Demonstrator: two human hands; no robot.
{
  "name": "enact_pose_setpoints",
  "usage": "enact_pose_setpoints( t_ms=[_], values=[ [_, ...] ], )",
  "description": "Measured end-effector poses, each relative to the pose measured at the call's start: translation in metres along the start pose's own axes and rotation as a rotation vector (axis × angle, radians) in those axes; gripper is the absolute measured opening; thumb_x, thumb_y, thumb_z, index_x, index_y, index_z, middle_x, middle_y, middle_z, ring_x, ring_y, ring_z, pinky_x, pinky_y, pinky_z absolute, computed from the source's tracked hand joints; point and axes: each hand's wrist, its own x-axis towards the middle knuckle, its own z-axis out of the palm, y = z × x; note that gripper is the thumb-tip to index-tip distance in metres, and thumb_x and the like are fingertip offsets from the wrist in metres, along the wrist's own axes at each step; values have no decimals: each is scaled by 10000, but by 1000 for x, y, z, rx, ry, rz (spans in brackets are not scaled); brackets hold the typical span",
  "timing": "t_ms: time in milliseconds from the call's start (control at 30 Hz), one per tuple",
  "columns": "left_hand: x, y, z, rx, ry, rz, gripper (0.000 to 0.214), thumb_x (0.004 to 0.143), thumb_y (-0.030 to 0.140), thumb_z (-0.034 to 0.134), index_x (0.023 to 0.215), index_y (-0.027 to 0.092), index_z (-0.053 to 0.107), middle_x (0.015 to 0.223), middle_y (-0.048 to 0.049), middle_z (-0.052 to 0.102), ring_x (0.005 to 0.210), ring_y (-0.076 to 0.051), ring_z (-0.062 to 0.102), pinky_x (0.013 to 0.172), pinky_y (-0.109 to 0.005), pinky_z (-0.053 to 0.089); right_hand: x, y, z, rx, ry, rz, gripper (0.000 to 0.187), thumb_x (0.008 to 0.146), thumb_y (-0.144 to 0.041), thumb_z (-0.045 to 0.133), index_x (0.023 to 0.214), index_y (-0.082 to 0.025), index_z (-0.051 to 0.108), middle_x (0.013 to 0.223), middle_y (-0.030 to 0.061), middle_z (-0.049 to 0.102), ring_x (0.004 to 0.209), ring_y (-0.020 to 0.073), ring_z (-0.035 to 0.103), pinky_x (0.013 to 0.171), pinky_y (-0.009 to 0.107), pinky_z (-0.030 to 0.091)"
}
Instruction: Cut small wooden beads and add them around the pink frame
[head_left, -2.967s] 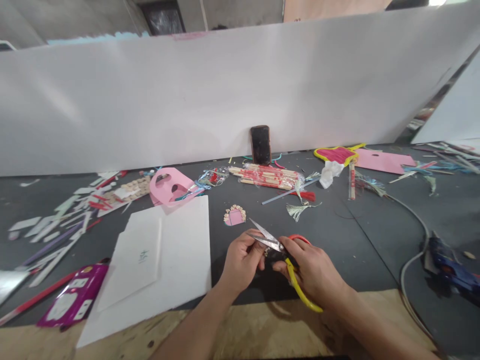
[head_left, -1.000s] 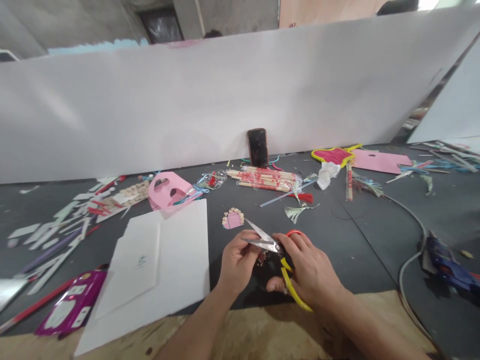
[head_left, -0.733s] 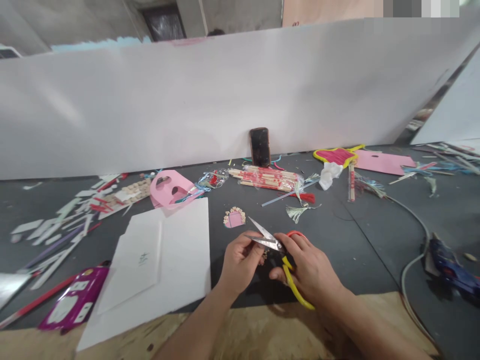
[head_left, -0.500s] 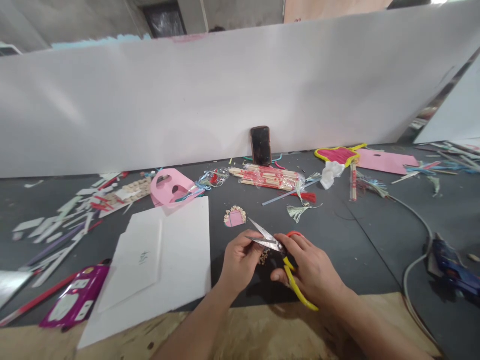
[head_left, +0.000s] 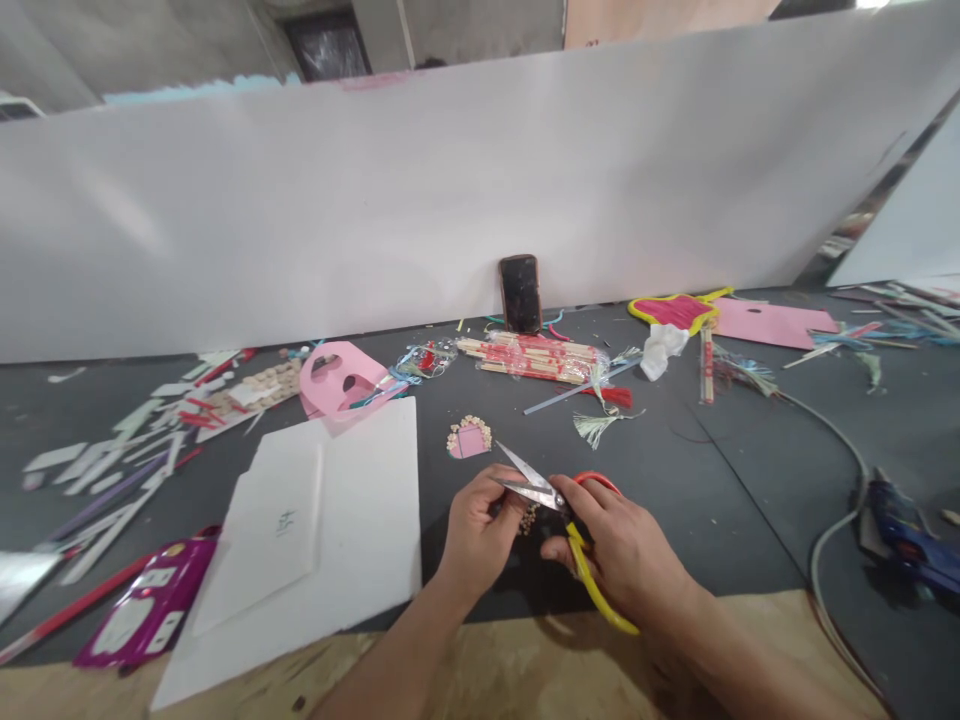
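My right hand (head_left: 626,535) is closed around the red and yellow handles of a pair of scissors (head_left: 551,497), whose blades stand apart and point left. Close to the blades, my left hand (head_left: 484,530) is pinched, and whatever lies between its fingertips is too small or hidden to name. Small tan bits (head_left: 528,519) lie on the dark table between the two hands, partly covered. Just beyond my left hand rests a small pink piece (head_left: 470,442) with tan bits set along its curved upper edge.
White boards (head_left: 367,520) lie at left, near a pink cut-out (head_left: 345,380) and a purple case (head_left: 146,605). A phone (head_left: 520,293) leans on the white partition behind wrapped sticks (head_left: 532,357). At right sits a blue glue gun (head_left: 911,535) with its cord (head_left: 832,525).
The scissor handles look spread slightly wider, with the red loop showing more. Both hands stay in almost the same place, and the view has shifted a little.
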Motion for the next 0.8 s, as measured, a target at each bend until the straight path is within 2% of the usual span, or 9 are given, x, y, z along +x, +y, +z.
enact_pose_setpoints(
  t_ms=[200, 367, 500, 600, 800],
  values=[
    [-4, 4, 3, -28, -30, -37, 169, 862, 256, 517, 792, 161, 639, 743, -18, 616, 530, -93, 541, 515, -198, 439, -1, 0, 1, -11, 24, -1, 437, 926, -536, 363, 1154, -186, 493, 901, 91, 636, 776, 228, 636, 637, 310, 470],
    [-4, 4, 4, -69, -55, -68, 179, 866, 262, 512, 789, 158, 636, 739, -20, 612, 539, -101, 566, 531, -203, 457, 0, -1, -2, 1, 11, 7, 368, 934, -497, 374, 1090, -192, 510, 843, 73, 633, 737, 215, 627, 612, 292, 440],
    [-2, 4, 3, -65, -45, -42, 182, 860, 252, 516, 762, 163, 640, 689, -8, 593, 532, -105, 560, 526, -206, 447, 0, 0, -3, 35, -11, 4, 351, 919, -500, 406, 1061, -200, 519, 844, 72, 641, 728, 209, 626, 609, 281, 431],
    [-2, 7, 2, -43, -25, 0, 216, 856, 247, 517, 689, 166, 627, 658, -4, 585, 564, -116, 572, 553, -209, 448, -1, 1, -3, 89, -26, -8, 346, 930, -490, 367, 1020, -197, 526, 810, 65, 647, 676, 195, 628, 569, 268, 424],
    [-1, 10, 1, -62, -31, -106, 212, 869, 319, 517, 767, 176, 636, 659, 6, 612, 565, -117, 588, 578, -215, 449, 1, 3, -1, 58, 28, -13, 399, 888, -515, 444, 1134, -206, 505, 963, 79, 664, 794, 218, 651, 614, 285, 454]
  ],
)
